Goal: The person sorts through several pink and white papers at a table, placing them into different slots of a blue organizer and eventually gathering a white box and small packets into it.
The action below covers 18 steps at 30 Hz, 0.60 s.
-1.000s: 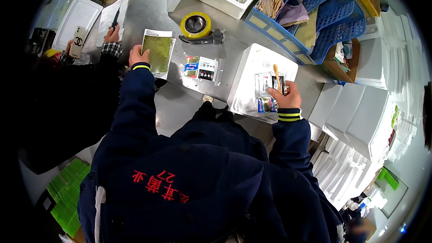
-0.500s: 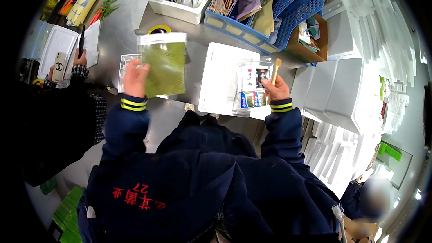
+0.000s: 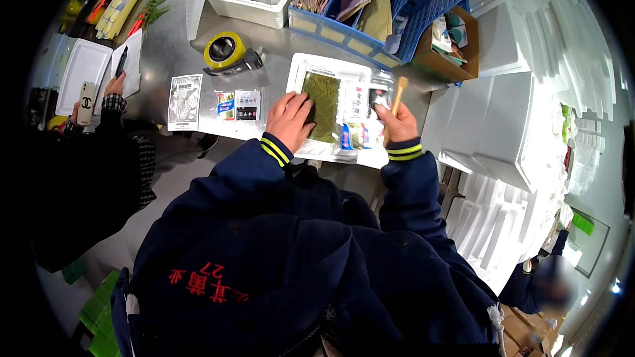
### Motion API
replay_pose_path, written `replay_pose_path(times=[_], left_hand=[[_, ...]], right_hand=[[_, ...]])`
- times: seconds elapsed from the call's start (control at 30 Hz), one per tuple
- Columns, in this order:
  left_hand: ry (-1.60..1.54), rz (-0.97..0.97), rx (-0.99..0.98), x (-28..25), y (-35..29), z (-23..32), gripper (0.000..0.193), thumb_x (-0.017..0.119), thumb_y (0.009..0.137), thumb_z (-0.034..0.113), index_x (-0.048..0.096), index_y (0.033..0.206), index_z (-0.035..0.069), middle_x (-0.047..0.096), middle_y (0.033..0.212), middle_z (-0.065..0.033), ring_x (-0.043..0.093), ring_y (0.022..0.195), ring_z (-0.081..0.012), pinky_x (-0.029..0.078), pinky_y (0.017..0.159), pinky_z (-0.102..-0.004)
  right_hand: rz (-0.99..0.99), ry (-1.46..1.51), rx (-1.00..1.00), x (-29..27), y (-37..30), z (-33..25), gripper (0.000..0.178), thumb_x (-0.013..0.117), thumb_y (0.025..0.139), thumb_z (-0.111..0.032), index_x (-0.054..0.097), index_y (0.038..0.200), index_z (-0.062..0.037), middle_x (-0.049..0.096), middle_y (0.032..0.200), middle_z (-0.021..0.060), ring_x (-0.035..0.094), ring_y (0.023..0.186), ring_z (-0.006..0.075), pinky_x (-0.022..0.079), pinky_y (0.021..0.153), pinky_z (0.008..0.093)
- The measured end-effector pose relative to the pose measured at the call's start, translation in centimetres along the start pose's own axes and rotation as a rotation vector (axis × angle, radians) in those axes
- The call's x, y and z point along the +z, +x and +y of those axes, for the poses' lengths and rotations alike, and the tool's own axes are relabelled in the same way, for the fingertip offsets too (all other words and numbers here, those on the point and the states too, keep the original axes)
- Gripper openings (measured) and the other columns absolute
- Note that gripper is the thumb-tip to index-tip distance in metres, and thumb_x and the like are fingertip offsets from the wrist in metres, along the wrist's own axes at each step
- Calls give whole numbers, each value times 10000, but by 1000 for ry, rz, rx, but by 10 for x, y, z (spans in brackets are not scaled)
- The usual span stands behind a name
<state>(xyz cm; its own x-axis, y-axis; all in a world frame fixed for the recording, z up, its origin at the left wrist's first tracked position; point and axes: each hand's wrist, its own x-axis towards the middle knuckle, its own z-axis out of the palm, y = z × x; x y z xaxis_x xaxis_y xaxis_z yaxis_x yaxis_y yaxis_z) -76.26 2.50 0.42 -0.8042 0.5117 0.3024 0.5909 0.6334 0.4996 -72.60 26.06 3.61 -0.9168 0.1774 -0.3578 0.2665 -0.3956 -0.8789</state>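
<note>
My left hand (image 3: 289,121) lies with fingers stretched over the left edge of a flat green packet (image 3: 322,102) with a clear sleeve. Under that packet is a white foam lid or tray (image 3: 302,61) at the table's front edge. My right hand (image 3: 401,124) pinches a clear pack of small sachets (image 3: 359,114), which overlaps the green packet's right side. A wooden stick-like handle (image 3: 399,90) also sticks up from the right hand; its lower end is hidden. To the left lie a similar sachet pack (image 3: 238,105) and a printed card (image 3: 184,102).
A yellow tape roll on a dispenser (image 3: 225,51) stands behind the sachet pack. Farther back are a white foam box of packets (image 3: 241,8), a blue divided basket (image 3: 331,28) and a cardboard box (image 3: 466,59). White foam boxes (image 3: 486,125) stack at right. Another person's hand (image 3: 114,84) holds a pen, left.
My left hand has carried the green packet rightward and laid it on the white foam piece. The card, left sachet pack and tape dispenser now show fully. My right hand keeps its hold.
</note>
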Motion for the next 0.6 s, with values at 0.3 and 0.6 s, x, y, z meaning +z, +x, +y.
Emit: replay_pose_path(times=[0.3, 0.6], left_hand=[[-217, 97, -104, -12, -12, -18, 326, 535, 768, 72, 492, 1083, -1, 481, 1115, -176, 443, 1048, -347, 352, 892, -392], [-87, -196, -18, 0, -15, 2, 627, 636, 719, 372, 410, 1232, 91, 269, 1356, -138, 185, 1284, -301, 166, 1009, -488]], right_hand=[[279, -1125, -435, 29, 14, 40, 204, 632, 734, -236, 577, 745, -40, 584, 642, 107, 575, 574, 276, 456, 533, 355], [257, -1092, -429, 32, 17, 43, 174, 642, 721, -194, 580, 810, -59, 595, 667, 103, 583, 572, 249, 461, 530, 333]])
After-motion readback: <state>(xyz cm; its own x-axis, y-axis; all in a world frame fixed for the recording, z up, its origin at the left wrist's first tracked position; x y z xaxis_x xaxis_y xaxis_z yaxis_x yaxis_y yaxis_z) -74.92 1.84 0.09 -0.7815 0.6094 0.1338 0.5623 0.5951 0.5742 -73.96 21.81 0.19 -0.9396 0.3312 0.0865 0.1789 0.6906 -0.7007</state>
